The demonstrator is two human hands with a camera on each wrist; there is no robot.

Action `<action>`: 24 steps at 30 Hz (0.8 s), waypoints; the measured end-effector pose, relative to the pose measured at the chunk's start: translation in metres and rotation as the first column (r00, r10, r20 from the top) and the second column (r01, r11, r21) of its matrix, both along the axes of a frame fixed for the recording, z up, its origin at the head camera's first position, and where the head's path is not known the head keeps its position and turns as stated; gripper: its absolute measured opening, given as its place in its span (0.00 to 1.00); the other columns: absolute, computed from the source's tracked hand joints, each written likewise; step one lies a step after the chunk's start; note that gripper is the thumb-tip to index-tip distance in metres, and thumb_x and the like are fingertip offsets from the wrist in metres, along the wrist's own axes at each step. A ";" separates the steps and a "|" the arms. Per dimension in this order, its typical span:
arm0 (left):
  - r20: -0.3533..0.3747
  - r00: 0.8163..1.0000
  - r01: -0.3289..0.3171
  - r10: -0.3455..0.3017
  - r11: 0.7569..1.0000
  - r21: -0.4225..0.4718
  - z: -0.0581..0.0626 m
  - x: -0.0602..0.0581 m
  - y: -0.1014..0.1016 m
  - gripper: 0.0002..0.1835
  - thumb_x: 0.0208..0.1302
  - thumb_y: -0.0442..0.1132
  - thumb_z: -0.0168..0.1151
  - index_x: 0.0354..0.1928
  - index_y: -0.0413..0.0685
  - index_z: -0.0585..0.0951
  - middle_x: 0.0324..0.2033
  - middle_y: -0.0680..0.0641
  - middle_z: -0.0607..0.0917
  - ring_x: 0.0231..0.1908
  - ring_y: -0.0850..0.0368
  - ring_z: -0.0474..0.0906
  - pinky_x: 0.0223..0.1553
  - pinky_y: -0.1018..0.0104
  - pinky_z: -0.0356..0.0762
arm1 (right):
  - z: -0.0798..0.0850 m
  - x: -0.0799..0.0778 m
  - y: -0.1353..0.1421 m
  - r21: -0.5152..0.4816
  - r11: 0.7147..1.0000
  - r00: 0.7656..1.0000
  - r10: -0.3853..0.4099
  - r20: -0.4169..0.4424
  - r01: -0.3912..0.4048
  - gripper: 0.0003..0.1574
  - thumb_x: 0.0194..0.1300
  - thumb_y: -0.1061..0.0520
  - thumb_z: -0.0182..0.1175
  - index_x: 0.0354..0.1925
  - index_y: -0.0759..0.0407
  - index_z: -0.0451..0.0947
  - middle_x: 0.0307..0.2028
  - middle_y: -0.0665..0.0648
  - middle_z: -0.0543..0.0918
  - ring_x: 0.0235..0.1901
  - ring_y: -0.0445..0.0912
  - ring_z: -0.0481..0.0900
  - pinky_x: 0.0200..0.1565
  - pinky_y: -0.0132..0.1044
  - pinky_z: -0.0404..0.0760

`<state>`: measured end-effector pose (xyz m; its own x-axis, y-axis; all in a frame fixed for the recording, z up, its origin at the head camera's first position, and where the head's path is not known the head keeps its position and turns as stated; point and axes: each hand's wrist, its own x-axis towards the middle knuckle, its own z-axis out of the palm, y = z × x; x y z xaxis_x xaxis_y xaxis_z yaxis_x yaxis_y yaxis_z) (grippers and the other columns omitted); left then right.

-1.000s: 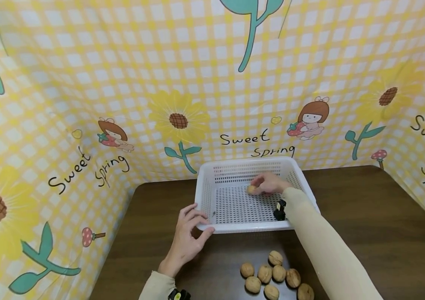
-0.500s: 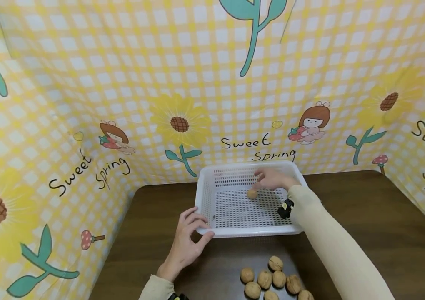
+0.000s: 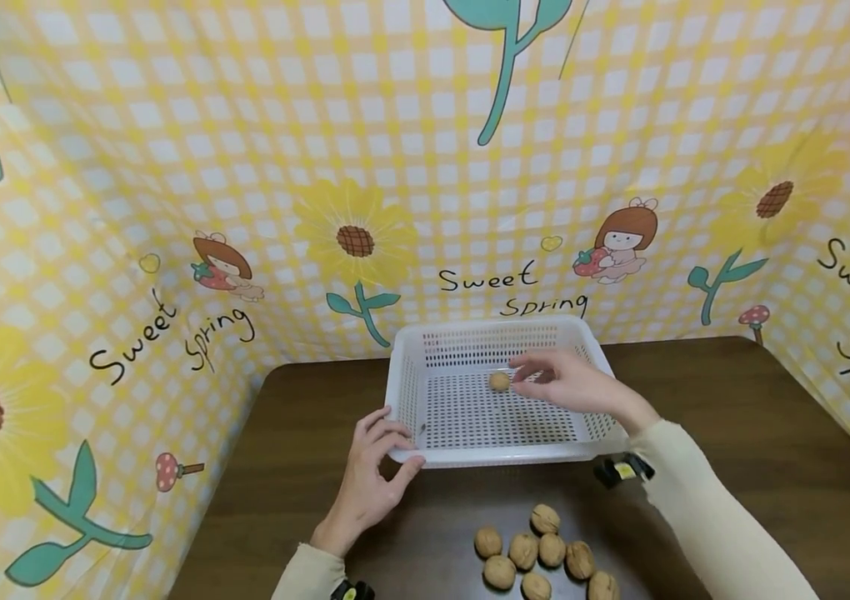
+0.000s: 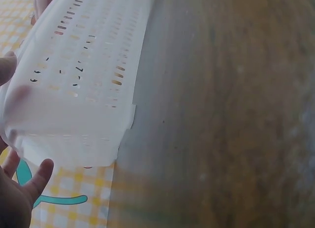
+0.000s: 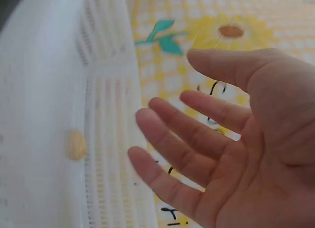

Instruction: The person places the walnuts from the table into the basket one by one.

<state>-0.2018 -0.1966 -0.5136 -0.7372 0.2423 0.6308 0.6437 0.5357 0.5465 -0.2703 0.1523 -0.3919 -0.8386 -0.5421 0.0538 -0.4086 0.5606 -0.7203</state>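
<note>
A white perforated plastic basket point(image 3: 503, 454) stands at the back of the table. My left hand point(image 3: 371, 479) holds its near left corner, thumb at the front rim and fingers over the left side; in the left wrist view the fingers point(image 4: 42, 176) spread beside the corner. One walnut point(image 3: 499, 381) lies on the basket floor towards the back. My right hand point(image 3: 563, 382) hovers over the basket's right half, just right of that walnut and apart from it. Its fingers are loosely extended with nothing in them, as the right wrist view confirms. Several walnuts point(image 3: 523, 551) lie in a loose group in front of the basket.
Dark wooden table point(image 3: 755, 433) surface extends left and right of the basket. A yellow checked cloth point(image 3: 425, 192) hangs behind the table and along its sides, close to the basket's back edge.
My right hand has let go of the walnut, which stays on the basket floor. The hand has then drawn back to the right. My left hand stays at the basket corner.
</note>
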 end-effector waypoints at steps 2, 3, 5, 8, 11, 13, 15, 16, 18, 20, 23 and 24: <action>0.013 1.000 0.000 0.000 1.000 0.001 -0.001 0.001 0.000 0.07 0.61 0.39 0.76 0.34 0.58 0.84 0.47 0.46 0.87 0.71 0.38 0.68 0.71 0.35 0.66 | -0.005 0.017 0.002 -0.058 0.998 1.000 0.004 -0.017 -0.005 0.27 0.77 0.51 0.64 0.67 0.61 0.79 0.54 0.60 0.90 0.52 0.49 0.88 0.52 0.42 0.88; 0.019 1.000 -0.001 0.001 1.000 0.001 -0.001 0.001 0.000 0.07 0.61 0.39 0.76 0.34 0.58 0.85 0.47 0.46 0.87 0.71 0.39 0.67 0.71 0.36 0.66 | -0.007 0.025 0.002 -0.088 0.996 1.000 0.007 -0.027 -0.010 0.26 0.77 0.51 0.64 0.66 0.60 0.79 0.53 0.58 0.90 0.51 0.47 0.88 0.51 0.39 0.87; 0.025 1.000 -0.005 0.005 1.000 0.002 -0.001 0.002 0.000 0.07 0.61 0.39 0.76 0.35 0.58 0.85 0.48 0.47 0.87 0.72 0.39 0.67 0.72 0.37 0.65 | -0.012 0.042 0.003 -0.147 0.989 1.000 0.010 -0.025 -0.013 0.23 0.77 0.52 0.64 0.65 0.59 0.80 0.52 0.56 0.90 0.49 0.43 0.88 0.49 0.35 0.87; 0.028 1.000 -0.007 0.007 1.000 0.005 0.000 0.002 0.002 0.08 0.62 0.39 0.76 0.35 0.59 0.84 0.48 0.46 0.87 0.72 0.39 0.67 0.73 0.38 0.64 | -0.022 0.065 0.007 -0.241 0.970 1.000 0.029 -0.012 -0.031 0.20 0.77 0.55 0.64 0.62 0.58 0.82 0.49 0.55 0.90 0.46 0.39 0.87 0.45 0.33 0.87; 0.024 1.000 -0.005 0.004 1.000 0.010 0.000 0.001 0.005 0.08 0.62 0.40 0.76 0.35 0.59 0.84 0.47 0.45 0.87 0.72 0.39 0.67 0.74 0.38 0.63 | -0.035 0.086 0.013 -0.339 0.936 0.995 0.098 0.001 -0.092 0.17 0.76 0.61 0.64 0.60 0.60 0.82 0.48 0.54 0.91 0.42 0.39 0.87 0.42 0.34 0.88; 0.007 1.000 -0.003 0.003 1.000 0.010 0.000 0.001 0.006 0.08 0.63 0.40 0.76 0.34 0.58 0.84 0.46 0.45 0.86 0.71 0.37 0.67 0.73 0.36 0.63 | -0.045 0.096 0.018 -0.396 0.908 0.988 0.153 0.003 -0.139 0.17 0.75 0.64 0.63 0.60 0.61 0.82 0.47 0.54 0.91 0.42 0.40 0.87 0.41 0.35 0.88; -0.002 1.000 -0.006 0.006 1.000 0.017 0.000 0.000 0.007 0.08 0.62 0.40 0.76 0.34 0.58 0.84 0.46 0.45 0.86 0.71 0.36 0.68 0.73 0.35 0.63 | -0.058 0.102 0.024 -0.437 0.882 0.980 0.199 0.008 -0.176 0.17 0.74 0.67 0.62 0.59 0.60 0.83 0.46 0.54 0.91 0.41 0.41 0.87 0.40 0.35 0.88; -0.005 1.000 -0.008 0.008 1.000 0.021 0.000 0.000 0.007 0.08 0.62 0.40 0.76 0.34 0.58 0.84 0.46 0.45 0.86 0.71 0.36 0.68 0.73 0.36 0.63 | -0.065 0.103 0.027 -0.453 0.872 0.977 0.212 0.011 -0.184 0.18 0.73 0.68 0.63 0.58 0.58 0.83 0.46 0.55 0.91 0.40 0.40 0.87 0.38 0.35 0.87; -0.007 1.000 -0.015 0.015 1.000 0.023 0.001 0.000 0.006 0.08 0.62 0.40 0.76 0.34 0.58 0.84 0.46 0.46 0.86 0.71 0.37 0.68 0.73 0.36 0.63 | -0.081 0.104 0.035 -0.480 0.855 0.971 0.237 0.022 -0.197 0.20 0.72 0.70 0.63 0.58 0.57 0.83 0.45 0.58 0.90 0.39 0.39 0.86 0.36 0.35 0.86; 0.006 1.000 -0.019 0.018 1.000 0.022 0.002 0.001 0.005 0.08 0.62 0.40 0.76 0.34 0.59 0.84 0.46 0.47 0.86 0.72 0.38 0.67 0.74 0.38 0.63 | -0.098 0.105 0.045 -0.507 0.835 0.962 0.269 0.039 -0.212 0.20 0.71 0.72 0.63 0.58 0.61 0.82 0.45 0.63 0.89 0.38 0.38 0.85 0.33 0.34 0.85; 0.005 1.000 -0.017 0.017 1.000 0.005 0.002 0.003 0.004 0.08 0.62 0.40 0.76 0.35 0.59 0.84 0.47 0.47 0.86 0.71 0.39 0.68 0.74 0.39 0.64 | -0.121 0.109 0.059 -0.565 0.800 0.941 0.317 0.115 -0.201 0.18 0.69 0.74 0.61 0.57 0.71 0.79 0.45 0.67 0.88 0.36 0.35 0.84 0.32 0.33 0.85; 0.005 1.000 -0.018 0.018 1.000 0.001 0.002 0.003 0.003 0.08 0.62 0.40 0.76 0.35 0.60 0.84 0.47 0.47 0.86 0.71 0.39 0.68 0.74 0.39 0.65 | -0.127 0.111 0.063 -0.580 0.791 0.931 0.336 0.144 -0.195 0.18 0.69 0.75 0.61 0.57 0.73 0.77 0.45 0.67 0.88 0.36 0.33 0.84 0.32 0.32 0.85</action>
<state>-0.1984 -0.1938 -0.5112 -0.7448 0.2283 0.6270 0.6310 0.5466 0.5505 -0.1594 0.2158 -0.5188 -0.6912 -0.6828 0.2365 -0.2676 -0.0621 -0.9615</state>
